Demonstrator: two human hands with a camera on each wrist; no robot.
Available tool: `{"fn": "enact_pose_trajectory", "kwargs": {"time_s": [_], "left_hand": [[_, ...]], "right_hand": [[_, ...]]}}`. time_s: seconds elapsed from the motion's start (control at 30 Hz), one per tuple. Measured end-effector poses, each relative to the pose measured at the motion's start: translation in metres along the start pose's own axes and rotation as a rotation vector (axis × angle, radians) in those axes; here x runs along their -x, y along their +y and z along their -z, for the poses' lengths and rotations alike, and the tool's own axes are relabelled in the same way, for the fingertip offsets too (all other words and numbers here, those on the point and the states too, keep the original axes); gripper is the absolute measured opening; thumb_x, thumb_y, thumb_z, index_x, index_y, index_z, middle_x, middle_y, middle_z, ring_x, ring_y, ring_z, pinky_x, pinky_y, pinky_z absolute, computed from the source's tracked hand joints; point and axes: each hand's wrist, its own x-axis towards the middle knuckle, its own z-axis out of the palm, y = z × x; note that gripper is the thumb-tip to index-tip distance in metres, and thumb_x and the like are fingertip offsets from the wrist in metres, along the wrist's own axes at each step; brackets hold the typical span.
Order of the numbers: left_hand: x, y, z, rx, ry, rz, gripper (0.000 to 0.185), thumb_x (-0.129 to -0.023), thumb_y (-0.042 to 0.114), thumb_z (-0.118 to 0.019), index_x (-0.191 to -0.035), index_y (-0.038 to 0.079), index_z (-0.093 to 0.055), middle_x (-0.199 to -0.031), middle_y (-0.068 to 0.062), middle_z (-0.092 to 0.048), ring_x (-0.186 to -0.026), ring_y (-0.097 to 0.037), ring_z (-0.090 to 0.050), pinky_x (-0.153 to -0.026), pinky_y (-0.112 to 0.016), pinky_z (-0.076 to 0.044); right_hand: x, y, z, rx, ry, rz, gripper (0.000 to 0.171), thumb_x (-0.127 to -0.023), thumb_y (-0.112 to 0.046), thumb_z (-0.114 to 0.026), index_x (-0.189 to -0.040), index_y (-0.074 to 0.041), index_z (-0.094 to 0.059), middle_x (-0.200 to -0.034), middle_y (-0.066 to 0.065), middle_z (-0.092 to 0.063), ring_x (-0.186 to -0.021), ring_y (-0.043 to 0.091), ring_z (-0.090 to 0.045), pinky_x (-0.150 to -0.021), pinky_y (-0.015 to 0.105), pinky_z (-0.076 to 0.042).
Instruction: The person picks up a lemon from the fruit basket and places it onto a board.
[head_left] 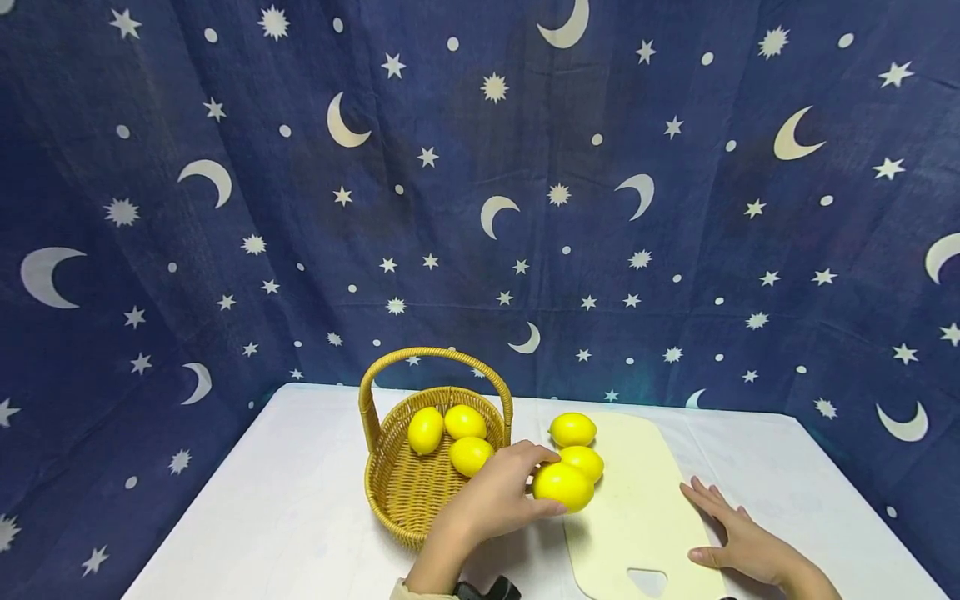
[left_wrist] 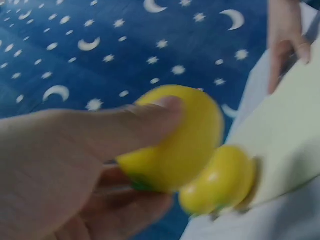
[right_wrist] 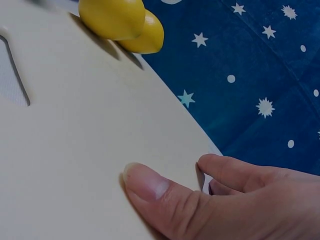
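Over the left edge of the cream cutting board (head_left: 645, 525), the left hand (head_left: 501, 492) is pinching a lemon (head_left: 564, 492) between thumb and fingers, probably because opposed contact is suiting such a rounded shape. Across from it, the right hand (head_left: 750, 542) is resting at the board's right edge, fingers spread and thumb lying on the surface, perhaps steadying it. A farther lemon (head_left: 573, 429) and a nearer lemon (head_left: 588, 461) are sitting at the left edge, the held fruit partly hiding the nearer one. Just left, a wicker basket (head_left: 412, 500) is standing upright beneath its arched handle (head_left: 435, 353); inside, a left lemon (head_left: 425, 430), a back lemon (head_left: 465, 422) and a front lemon (head_left: 470, 456) are lying close together.
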Motion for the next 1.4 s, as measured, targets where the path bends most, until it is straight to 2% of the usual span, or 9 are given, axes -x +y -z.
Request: {"fn": "enact_pose_trajectory", "kwargs": {"time_s": [0.17, 0.3, 0.47, 0.63, 0.73, 0.9, 1.03, 1.23, 1.4], "left_hand": [[-0.011, 0.017, -0.028, -0.041, 0.074, -0.092, 0.051, -0.079, 0.039, -0.075, -0.124, 0.02, -0.059, -0.119, 0.009, -0.061, -0.105, -0.003, -0.057, -0.091, -0.019, -0.048], [-0.013, 0.02, -0.054, -0.016, 0.151, -0.137, 0.052, -0.079, 0.037, -0.076, -0.125, 0.02, -0.059, -0.117, 0.01, -0.06, -0.099, 0.001, -0.057, -0.086, -0.014, -0.048], [-0.006, 0.008, -0.091, 0.08, 0.271, -0.205, 0.054, -0.079, 0.035, -0.077, -0.125, 0.017, -0.057, -0.115, 0.008, -0.057, -0.097, 0.001, -0.057, -0.08, -0.006, -0.046], [0.002, -0.013, -0.119, 0.208, 0.36, -0.15, 0.054, -0.079, 0.032, -0.076, -0.127, 0.016, -0.056, -0.119, 0.009, -0.052, -0.105, -0.002, -0.055, -0.083, -0.015, -0.051], [0.003, -0.021, -0.126, 0.274, 0.388, -0.137, 0.055, -0.079, 0.031, -0.076, -0.128, 0.014, -0.056, -0.12, 0.008, -0.052, -0.103, -0.003, -0.054, -0.078, -0.018, -0.051], [0.004, -0.024, -0.131, 0.342, 0.355, -0.088, 0.055, -0.08, 0.033, -0.075, -0.129, 0.017, -0.055, -0.12, 0.009, -0.052, -0.104, -0.002, -0.053, -0.08, -0.018, -0.051], [0.004, -0.026, -0.132, 0.37, 0.383, -0.037, 0.055, -0.078, 0.031, -0.077, -0.127, 0.016, -0.056, -0.119, 0.007, -0.054, -0.107, -0.005, -0.055, -0.083, -0.021, -0.053], [0.002, -0.027, -0.132, 0.394, 0.389, -0.022, 0.052, -0.079, 0.033, -0.076, -0.124, 0.017, -0.054, -0.116, 0.005, -0.055, -0.107, -0.006, -0.056, -0.084, -0.019, -0.053], [0.002, -0.027, -0.133, 0.448, 0.366, 0.063, 0.051, -0.078, 0.034, -0.077, -0.121, 0.019, -0.053, -0.114, 0.004, -0.055, -0.104, -0.005, -0.056, -0.082, -0.018, -0.053]], "right_hand": [[0.002, -0.002, 0.001, 0.024, 0.006, -0.016, 0.091, -0.074, -0.025, -0.077, -0.143, 0.008, -0.028, -0.147, 0.041, -0.001, -0.132, 0.062, 0.012, -0.094, 0.076, 0.019], [0.002, -0.005, -0.001, 0.039, 0.005, -0.018, 0.092, -0.073, -0.026, -0.078, -0.143, 0.007, -0.029, -0.148, 0.04, -0.003, -0.132, 0.062, 0.01, -0.096, 0.076, 0.016], [0.003, -0.006, 0.0, 0.053, 0.024, -0.039, 0.093, -0.072, -0.028, -0.079, -0.143, 0.006, -0.03, -0.148, 0.039, -0.006, -0.133, 0.061, 0.008, -0.097, 0.076, 0.015], [0.003, -0.007, -0.001, 0.031, 0.019, 0.001, 0.092, -0.073, -0.026, -0.079, -0.144, 0.006, -0.03, -0.148, 0.04, -0.005, -0.132, 0.062, 0.009, -0.096, 0.077, 0.015], [0.003, -0.008, -0.001, 0.022, 0.021, 0.02, 0.091, -0.073, -0.025, -0.078, -0.144, 0.006, -0.03, -0.148, 0.04, -0.005, -0.132, 0.062, 0.009, -0.096, 0.077, 0.015], [0.005, -0.008, -0.001, 0.021, 0.031, -0.001, 0.092, -0.072, -0.026, -0.079, -0.143, 0.006, -0.03, -0.148, 0.04, -0.005, -0.132, 0.062, 0.008, -0.096, 0.076, 0.016], [0.004, -0.007, -0.001, 0.036, 0.028, -0.013, 0.093, -0.072, -0.029, -0.078, -0.143, 0.006, -0.03, -0.148, 0.04, -0.005, -0.133, 0.062, 0.008, -0.096, 0.077, 0.014], [0.004, -0.006, -0.001, 0.032, 0.031, -0.013, 0.092, -0.072, -0.027, -0.078, -0.143, 0.006, -0.03, -0.148, 0.04, -0.005, -0.133, 0.061, 0.008, -0.096, 0.076, 0.016], [0.005, -0.005, -0.001, 0.003, 0.017, -0.014, 0.092, -0.073, -0.025, -0.078, -0.144, 0.006, -0.028, -0.148, 0.04, -0.002, -0.133, 0.06, 0.011, -0.096, 0.074, 0.019]]}}
